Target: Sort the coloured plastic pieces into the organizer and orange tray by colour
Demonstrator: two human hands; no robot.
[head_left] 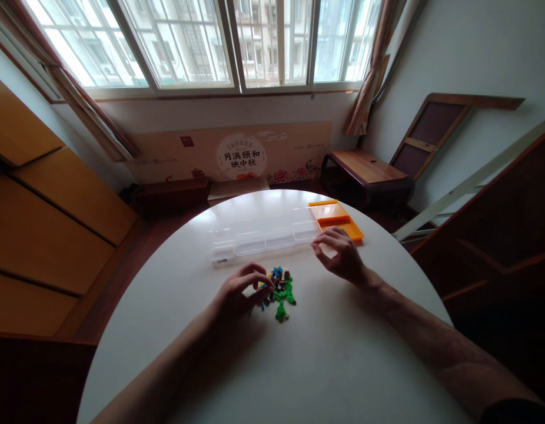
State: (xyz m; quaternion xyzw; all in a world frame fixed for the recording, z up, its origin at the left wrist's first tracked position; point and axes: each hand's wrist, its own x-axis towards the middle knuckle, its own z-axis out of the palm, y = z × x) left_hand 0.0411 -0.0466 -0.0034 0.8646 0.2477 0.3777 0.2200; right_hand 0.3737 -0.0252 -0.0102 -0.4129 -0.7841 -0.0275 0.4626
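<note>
sorting small bricks at a round worktop, barely begun

the left hand (237,294) has its fingers (259,281) pinched into the edge of one heap of small coloured bricks (281,288), green, blue, yellow and dark, lying mid-worktop (299,365) just short of the boxes. the right hand (341,253) hovers loosely curled near the boxes, holding nothing i can see. four clear plastic boxes (263,235) stand in one row beyond the heap and look unfilled, so by my reckoning nearly all the sorting is left. one orange tray (338,219) sits at the row's right end. the bricks are too small to count.
</note>
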